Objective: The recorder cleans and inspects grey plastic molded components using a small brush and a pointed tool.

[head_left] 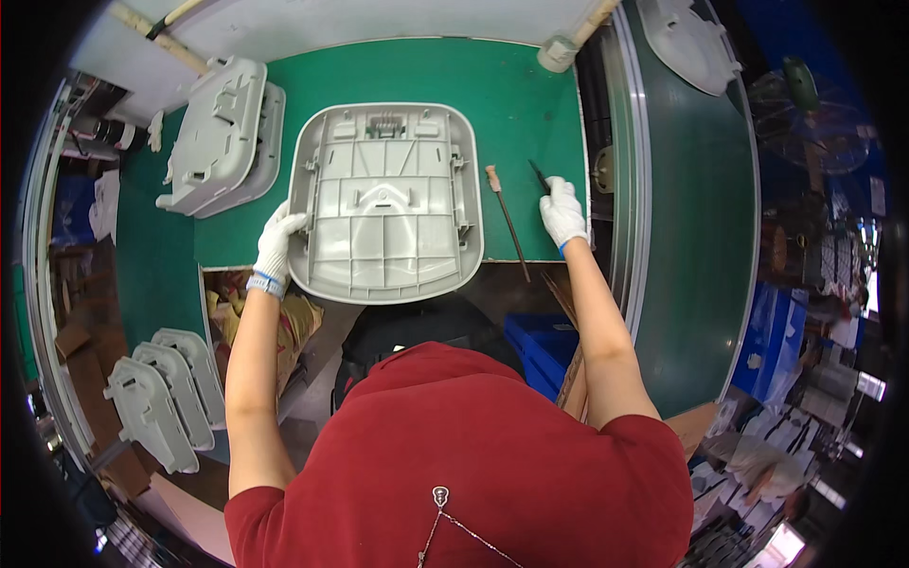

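Note:
A large light-grey plastic panel (383, 256), ribbed and rounded at the corners, lies flat on the green bench, its near end jutting past the front edge. My left hand (276, 240), in a white knitted glove, grips its left rim, thumb over the top. My right hand (564, 213), gloved too, is closed around a slim black tool (539, 176) at the right of the bench; its exact kind is hidden by the fingers. Between panel and right hand lies a screwdriver-like tool (507, 218) with a pale handle and long dark shaft, its tip over the front edge.
Similar grey panels (222, 137) are stacked at the back left. More grey parts (161, 402) stand lower left. A green conveyor belt (696, 237) with metal rails runs along the right, carrying a grey part (689, 43). Below the bench sits a blue crate (544, 350).

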`<state>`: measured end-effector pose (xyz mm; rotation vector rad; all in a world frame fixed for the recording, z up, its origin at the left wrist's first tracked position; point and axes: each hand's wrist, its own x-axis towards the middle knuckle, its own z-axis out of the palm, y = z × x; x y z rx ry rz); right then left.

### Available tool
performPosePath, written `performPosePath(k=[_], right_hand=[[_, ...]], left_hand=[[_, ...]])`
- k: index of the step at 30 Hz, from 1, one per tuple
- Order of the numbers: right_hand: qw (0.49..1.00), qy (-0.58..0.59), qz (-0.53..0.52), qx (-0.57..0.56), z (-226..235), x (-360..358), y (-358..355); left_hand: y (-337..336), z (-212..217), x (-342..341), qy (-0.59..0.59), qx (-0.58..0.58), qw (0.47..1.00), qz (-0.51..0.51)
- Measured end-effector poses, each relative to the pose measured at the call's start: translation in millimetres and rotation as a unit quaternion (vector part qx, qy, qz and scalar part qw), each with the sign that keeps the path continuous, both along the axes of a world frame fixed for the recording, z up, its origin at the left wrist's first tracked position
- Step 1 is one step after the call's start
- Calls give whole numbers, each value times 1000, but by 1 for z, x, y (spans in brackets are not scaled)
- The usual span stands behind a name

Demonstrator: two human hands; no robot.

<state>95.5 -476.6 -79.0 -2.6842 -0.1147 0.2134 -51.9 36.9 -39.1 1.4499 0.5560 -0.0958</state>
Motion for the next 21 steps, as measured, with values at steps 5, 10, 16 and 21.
performPosePath(k=[5, 10, 16, 21], right_hand=[[970, -40, 0, 240, 69, -36, 74], [958, -97, 254, 95, 71, -75, 167], [976, -13, 219, -11, 54, -71, 207], [973, 31, 226, -35, 60, -71, 214]], left_hand=[[-33, 7, 24, -114, 611, 783, -30], [-111, 35, 57, -69, 580, 789, -188], [-128, -10, 60, -10, 566, 809, -159], [-124, -25, 56, -41, 577, 804, -137]])
